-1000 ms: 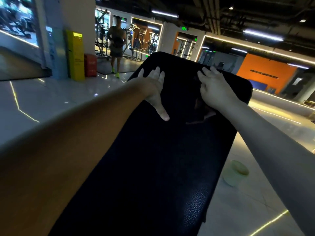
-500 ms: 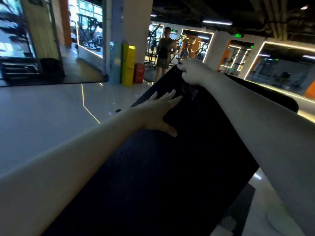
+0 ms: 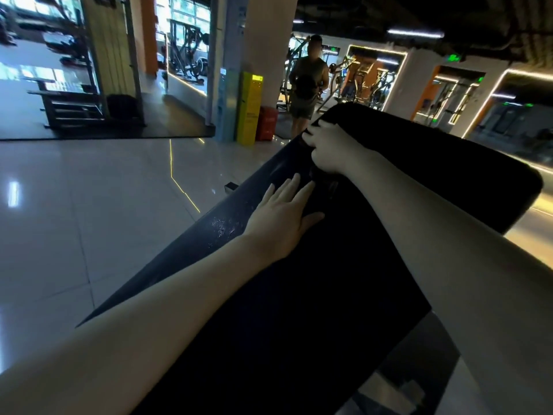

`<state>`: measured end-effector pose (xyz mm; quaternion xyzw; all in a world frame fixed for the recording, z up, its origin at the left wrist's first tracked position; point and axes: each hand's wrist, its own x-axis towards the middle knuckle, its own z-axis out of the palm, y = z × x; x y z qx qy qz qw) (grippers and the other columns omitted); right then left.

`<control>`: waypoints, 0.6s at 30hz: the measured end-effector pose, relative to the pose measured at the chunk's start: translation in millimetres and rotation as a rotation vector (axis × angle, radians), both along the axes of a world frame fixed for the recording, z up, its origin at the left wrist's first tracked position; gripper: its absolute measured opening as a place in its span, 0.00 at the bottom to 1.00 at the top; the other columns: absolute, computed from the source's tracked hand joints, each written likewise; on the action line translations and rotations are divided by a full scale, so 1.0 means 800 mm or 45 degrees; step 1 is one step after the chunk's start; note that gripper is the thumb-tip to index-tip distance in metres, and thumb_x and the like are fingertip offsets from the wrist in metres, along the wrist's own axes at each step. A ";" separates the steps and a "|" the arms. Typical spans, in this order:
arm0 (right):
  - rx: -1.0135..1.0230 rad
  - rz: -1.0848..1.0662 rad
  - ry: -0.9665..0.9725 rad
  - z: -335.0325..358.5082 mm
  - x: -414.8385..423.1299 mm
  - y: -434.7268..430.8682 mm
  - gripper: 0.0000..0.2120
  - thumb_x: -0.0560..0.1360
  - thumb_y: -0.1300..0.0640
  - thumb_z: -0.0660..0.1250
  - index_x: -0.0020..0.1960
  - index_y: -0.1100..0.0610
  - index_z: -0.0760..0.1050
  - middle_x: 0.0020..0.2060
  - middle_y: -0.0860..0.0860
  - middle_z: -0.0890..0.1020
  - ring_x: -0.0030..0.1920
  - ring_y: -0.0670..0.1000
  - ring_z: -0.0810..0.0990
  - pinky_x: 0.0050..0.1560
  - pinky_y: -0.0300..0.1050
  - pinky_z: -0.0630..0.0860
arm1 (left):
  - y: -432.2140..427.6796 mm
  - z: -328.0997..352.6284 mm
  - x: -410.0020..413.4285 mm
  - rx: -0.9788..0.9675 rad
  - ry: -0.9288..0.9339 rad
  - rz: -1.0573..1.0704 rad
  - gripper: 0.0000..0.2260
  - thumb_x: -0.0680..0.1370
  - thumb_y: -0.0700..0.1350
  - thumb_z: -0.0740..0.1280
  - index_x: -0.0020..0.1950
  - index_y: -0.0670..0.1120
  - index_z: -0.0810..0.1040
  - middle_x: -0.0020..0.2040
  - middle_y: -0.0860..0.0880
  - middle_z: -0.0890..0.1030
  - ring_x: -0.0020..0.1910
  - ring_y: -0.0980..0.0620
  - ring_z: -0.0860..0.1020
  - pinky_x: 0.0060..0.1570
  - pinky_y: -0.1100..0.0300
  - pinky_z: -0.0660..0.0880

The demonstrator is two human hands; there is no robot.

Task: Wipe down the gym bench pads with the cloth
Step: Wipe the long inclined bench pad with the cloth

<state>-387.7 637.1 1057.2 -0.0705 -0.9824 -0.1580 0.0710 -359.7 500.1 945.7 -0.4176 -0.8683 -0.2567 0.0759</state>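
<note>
Resting spread on the bench pad (image 3: 299,295), left hand (image 3: 284,215); right hand (image 3: 330,148) curls its grip round, seemingly, a dark cloth (image 3: 324,182)

bare floor (image 3: 89,205) left of bench pad (image 3: 299,310), yellow stand (image 3: 250,107) and person (image 3: 306,85) beyond

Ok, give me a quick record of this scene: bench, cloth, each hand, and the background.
bench: black padded gym bench pad, droplets on its left side
cloth: dark cloth, bunched under the right hand, hard to make out
left hand: left hand flat on pad, fingers straight
right hand: right hand curled on cloth near pad's left edge
background: standing person, yellow upright box
</note>
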 end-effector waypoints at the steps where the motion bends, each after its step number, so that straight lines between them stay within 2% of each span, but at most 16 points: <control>1: 0.048 0.014 -0.039 -0.006 0.003 -0.005 0.25 0.81 0.64 0.51 0.78 0.59 0.56 0.78 0.56 0.56 0.78 0.57 0.50 0.76 0.52 0.49 | -0.001 -0.003 0.002 -0.006 0.010 0.008 0.30 0.83 0.57 0.53 0.81 0.47 0.49 0.81 0.45 0.45 0.80 0.49 0.44 0.76 0.54 0.38; 7: -0.027 0.151 -0.147 -0.040 0.072 -0.014 0.27 0.81 0.64 0.53 0.79 0.57 0.53 0.79 0.53 0.51 0.79 0.53 0.45 0.76 0.50 0.42 | -0.010 -0.022 -0.001 0.080 0.014 -0.042 0.28 0.85 0.54 0.52 0.81 0.47 0.48 0.81 0.46 0.45 0.80 0.50 0.42 0.77 0.51 0.38; 12: -0.134 0.207 -0.180 -0.044 0.112 -0.002 0.27 0.81 0.65 0.54 0.78 0.56 0.54 0.79 0.52 0.50 0.79 0.51 0.42 0.75 0.45 0.39 | -0.003 -0.037 -0.004 0.232 0.069 -0.046 0.27 0.84 0.55 0.53 0.80 0.44 0.55 0.81 0.44 0.49 0.80 0.48 0.45 0.78 0.52 0.41; 15: -0.153 0.200 -0.136 -0.039 0.087 0.005 0.26 0.81 0.65 0.54 0.78 0.56 0.56 0.79 0.52 0.51 0.79 0.52 0.44 0.75 0.47 0.40 | 0.001 -0.043 -0.007 0.307 0.110 0.004 0.34 0.80 0.61 0.46 0.78 0.39 0.57 0.81 0.43 0.52 0.80 0.48 0.49 0.78 0.55 0.44; 18: -0.135 0.192 -0.049 -0.037 0.041 0.008 0.25 0.81 0.64 0.53 0.78 0.56 0.58 0.79 0.53 0.52 0.79 0.54 0.45 0.75 0.48 0.42 | 0.002 -0.044 -0.010 0.271 0.084 0.077 0.41 0.75 0.65 0.38 0.80 0.39 0.52 0.81 0.43 0.48 0.80 0.50 0.45 0.78 0.57 0.42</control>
